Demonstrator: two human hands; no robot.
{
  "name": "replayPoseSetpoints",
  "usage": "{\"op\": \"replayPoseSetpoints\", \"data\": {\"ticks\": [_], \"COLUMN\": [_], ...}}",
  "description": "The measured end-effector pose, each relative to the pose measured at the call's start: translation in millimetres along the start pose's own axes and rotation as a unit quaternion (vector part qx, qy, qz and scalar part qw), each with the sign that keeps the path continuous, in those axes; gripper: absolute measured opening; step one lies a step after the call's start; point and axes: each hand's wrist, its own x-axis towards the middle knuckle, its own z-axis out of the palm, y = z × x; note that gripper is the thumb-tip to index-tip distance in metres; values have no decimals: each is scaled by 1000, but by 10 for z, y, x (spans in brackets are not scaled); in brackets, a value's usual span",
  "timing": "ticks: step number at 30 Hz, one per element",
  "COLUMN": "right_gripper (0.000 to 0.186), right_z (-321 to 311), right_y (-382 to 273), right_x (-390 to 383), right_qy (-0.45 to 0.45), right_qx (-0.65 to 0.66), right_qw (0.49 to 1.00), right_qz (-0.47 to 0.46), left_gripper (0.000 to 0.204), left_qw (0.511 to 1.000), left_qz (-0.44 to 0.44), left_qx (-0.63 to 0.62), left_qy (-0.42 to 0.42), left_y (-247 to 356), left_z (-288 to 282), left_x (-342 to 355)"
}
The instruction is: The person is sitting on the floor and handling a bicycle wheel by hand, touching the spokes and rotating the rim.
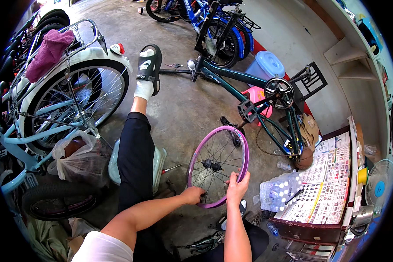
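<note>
A bare purple bicycle wheel without a tyre is held tilted in front of me, with dark spokes and a black hub at its centre. My left hand is closed on the rim at its lower left, the fingers curled in by the spokes. At the lower right my right hand grips the rim, thumb and fingers around its edge. Beyond the wheel lies a dark green bicycle frame with its crank and chain.
My outstretched leg crosses a translucent storage box; a screwdriver lies beside it. A light blue bicycle and loose tyre are left. At right are packed water bottles and a sheet-covered table.
</note>
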Motion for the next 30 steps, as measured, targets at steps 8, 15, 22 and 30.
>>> {"op": "replayPoseSetpoints", "data": {"ticks": [8, 15, 22, 30], "right_gripper": [32, 32, 34, 31], "right_z": [35, 63, 90, 78], "right_y": [-49, -78, -55, -13], "right_x": [-3, -15, -7, 32], "right_qy": [-11, -24, -7, 3], "right_qx": [10, -2, 48, 68], "right_qw": [1000, 1000, 999, 997], "right_qz": [-4, -14, 8, 23], "left_gripper": [37, 51, 60, 39], "left_qw": [995, 990, 992, 991], "left_qz": [-77, -50, -82, -95], "left_qx": [-67, -105, -16, -14], "left_qy": [8, -84, -92, -92], "left_y": [20, -102, 153, 214], "left_z": [-26, 44, -209, -241], "left_x": [22, 126, 22, -8]}}
